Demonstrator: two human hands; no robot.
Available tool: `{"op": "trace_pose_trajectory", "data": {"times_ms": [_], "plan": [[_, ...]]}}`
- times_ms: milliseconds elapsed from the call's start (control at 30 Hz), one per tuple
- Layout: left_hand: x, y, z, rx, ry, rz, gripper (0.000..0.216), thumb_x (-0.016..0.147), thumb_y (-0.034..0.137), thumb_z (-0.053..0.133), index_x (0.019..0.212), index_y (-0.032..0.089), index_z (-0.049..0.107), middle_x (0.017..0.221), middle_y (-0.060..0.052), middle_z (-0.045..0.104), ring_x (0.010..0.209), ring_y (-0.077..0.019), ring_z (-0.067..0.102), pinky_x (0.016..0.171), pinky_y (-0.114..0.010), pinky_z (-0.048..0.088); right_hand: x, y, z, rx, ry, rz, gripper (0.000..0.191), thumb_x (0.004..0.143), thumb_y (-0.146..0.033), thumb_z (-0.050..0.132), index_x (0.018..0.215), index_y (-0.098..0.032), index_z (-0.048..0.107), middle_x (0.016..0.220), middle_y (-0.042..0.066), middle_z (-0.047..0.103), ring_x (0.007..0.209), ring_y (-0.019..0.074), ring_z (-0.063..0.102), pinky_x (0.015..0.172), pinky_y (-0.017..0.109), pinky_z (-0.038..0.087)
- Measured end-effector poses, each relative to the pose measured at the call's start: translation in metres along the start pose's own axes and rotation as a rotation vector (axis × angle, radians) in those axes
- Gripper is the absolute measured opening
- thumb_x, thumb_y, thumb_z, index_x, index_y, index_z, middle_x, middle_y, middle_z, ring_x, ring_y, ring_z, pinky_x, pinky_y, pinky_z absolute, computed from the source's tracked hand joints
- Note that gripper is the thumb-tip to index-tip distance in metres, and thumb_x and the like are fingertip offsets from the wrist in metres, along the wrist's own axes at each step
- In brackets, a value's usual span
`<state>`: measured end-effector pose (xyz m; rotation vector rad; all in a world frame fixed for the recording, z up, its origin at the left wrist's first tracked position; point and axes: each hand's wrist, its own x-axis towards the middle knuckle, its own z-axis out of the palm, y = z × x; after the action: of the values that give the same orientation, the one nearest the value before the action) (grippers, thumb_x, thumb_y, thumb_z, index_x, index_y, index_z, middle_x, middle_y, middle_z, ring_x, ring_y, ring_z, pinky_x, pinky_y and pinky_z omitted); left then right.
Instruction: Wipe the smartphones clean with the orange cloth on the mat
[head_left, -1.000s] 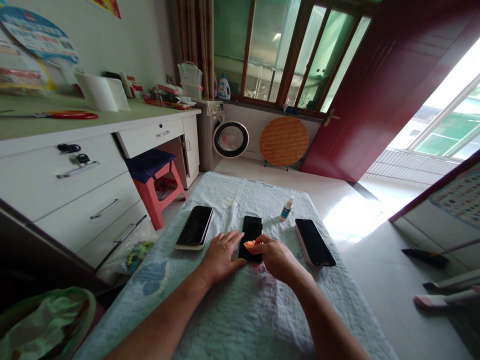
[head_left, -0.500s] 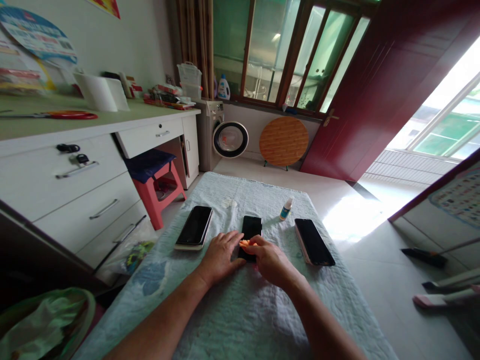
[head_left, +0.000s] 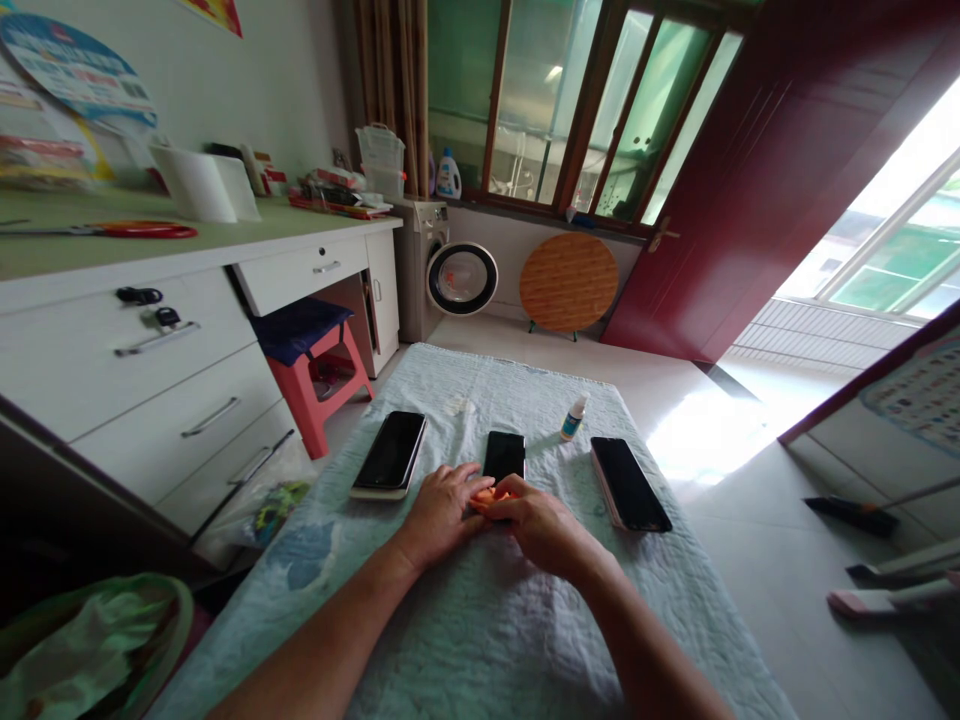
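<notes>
Three dark phones lie side by side on a pale blue quilted cloth [head_left: 480,630]. My left hand [head_left: 437,513] rests flat beside the left edge of the middle phone [head_left: 504,454], fingers stretched onto it. My right hand [head_left: 541,526] is closed on a small orange cloth [head_left: 486,497] and presses it on the near end of that middle phone. The left phone [head_left: 391,452] and the right phone [head_left: 628,482] lie untouched. A small spray bottle [head_left: 573,417] stands just behind, between the middle and right phones.
A white desk with drawers [head_left: 150,340] runs along the left, with a red stool [head_left: 315,375] under it. A green bag [head_left: 82,640] sits at the lower left. Farther back are a washing machine [head_left: 450,275], a round wooden board [head_left: 568,282] and a dark red door [head_left: 780,170].
My right hand with the orange cloth has slid left and down along the middle phone toward my left hand. The left hand has hardly moved.
</notes>
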<state>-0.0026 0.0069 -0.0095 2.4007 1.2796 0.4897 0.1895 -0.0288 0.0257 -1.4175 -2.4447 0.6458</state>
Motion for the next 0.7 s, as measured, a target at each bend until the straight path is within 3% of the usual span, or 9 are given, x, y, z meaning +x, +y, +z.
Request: {"op": "trace_pose_trajectory", "data": {"times_ms": [333, 700], "plan": [[-0.001, -0.001, 0.000, -0.008, -0.003, -0.006, 0.055, 0.080, 0.054, 0.065, 0.129, 0.028, 0.059, 0.138, -0.007, 0.053, 0.119, -0.0296, 0.050, 0.102, -0.044, 0.039, -0.003, 0.013, -0.007, -0.041, 0.012, 0.084, 0.027, 0.087, -0.017, 0.053, 0.095, -0.030, 0.075, 0.097, 0.000, 0.062, 0.078, 0.0116, 0.058, 0.071, 0.023, 0.038], [0.000, 0.000, -0.002, 0.015, -0.019, 0.020, 0.059, 0.080, 0.056, 0.064, 0.131, 0.028, 0.057, 0.137, -0.009, 0.053, 0.115, -0.0306, 0.052, 0.100, -0.045, 0.040, 0.002, -0.008, 0.008, -0.022, 0.019, -0.004, 0.038, 0.092, -0.021, 0.047, 0.124, -0.035, 0.062, 0.115, 0.002, 0.055, 0.087, 0.0129, 0.059, 0.075, 0.022, 0.042]]}}
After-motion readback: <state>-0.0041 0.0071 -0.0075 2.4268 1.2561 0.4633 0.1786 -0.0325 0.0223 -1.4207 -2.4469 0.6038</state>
